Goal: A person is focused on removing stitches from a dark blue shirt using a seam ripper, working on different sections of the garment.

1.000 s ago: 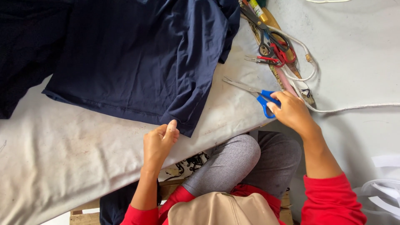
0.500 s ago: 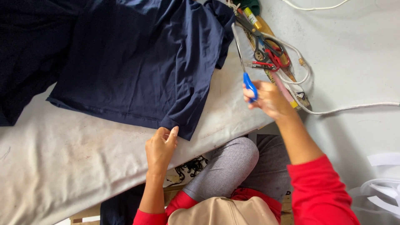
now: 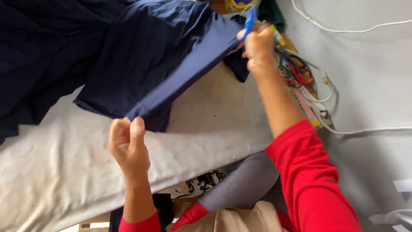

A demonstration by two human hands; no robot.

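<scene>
A navy blue garment piece (image 3: 150,64) lies on a pale padded table (image 3: 64,172). Its near edge is lifted and stretched taut between my two hands. My left hand (image 3: 128,144) pinches the lower corner of that edge at the bottom left. My right hand (image 3: 257,43), up at the top right, grips the other end of the edge together with blue-handled scissors (image 3: 249,19). Only the scissors' blue handle shows above my fist; the blades are hidden.
More dark fabric (image 3: 38,56) is piled at the far left. Right of the table lie red-handled tools (image 3: 296,73), white cables (image 3: 343,30) and a pink ruler-like strip (image 3: 304,105) on a grey floor. My grey-clad knee (image 3: 244,184) is below the table edge.
My right hand picked up the scissors and moved up to the garment's far end. Both hands took hold of the fabric edge and raised it taut off the table.
</scene>
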